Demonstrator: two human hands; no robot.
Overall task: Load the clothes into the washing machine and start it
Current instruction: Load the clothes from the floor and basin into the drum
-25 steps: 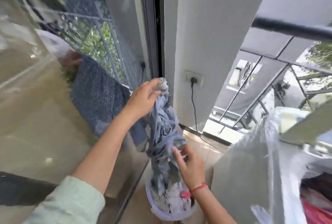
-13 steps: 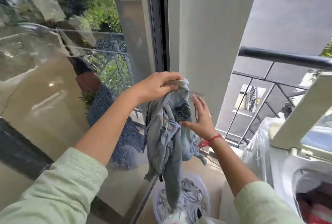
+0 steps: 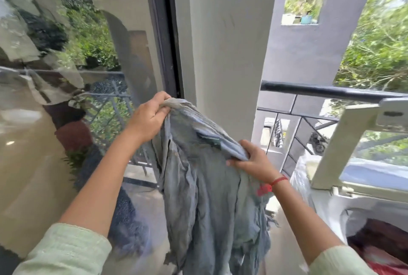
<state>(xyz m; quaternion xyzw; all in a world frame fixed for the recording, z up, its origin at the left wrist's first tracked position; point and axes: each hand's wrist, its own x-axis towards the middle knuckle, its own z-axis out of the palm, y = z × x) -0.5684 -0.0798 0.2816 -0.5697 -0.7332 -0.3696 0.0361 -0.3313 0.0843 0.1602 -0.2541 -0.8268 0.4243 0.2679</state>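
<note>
A pale blue denim garment [image 3: 205, 197] hangs in front of me, spread between both hands. My left hand [image 3: 148, 118] grips its upper edge at the top left. My right hand [image 3: 254, 162], with a red thread at the wrist, grips the same edge lower to the right. The white top-loading washing machine [image 3: 326, 215] stands at the lower right with its lid [image 3: 357, 142] raised. Dark and red clothes [image 3: 379, 243] lie inside its drum. The laundry basket is hidden behind the garment.
A glass sliding door [image 3: 66, 98] fills the left side and reflects the balcony. A grey pillar [image 3: 223, 54] rises straight ahead. A black balcony railing [image 3: 320, 91] runs behind the machine, with trees beyond.
The garment has come up out of the basket. My right hand moved from its side to grip the upper edge, and the cloth now spreads wider between both hands.
</note>
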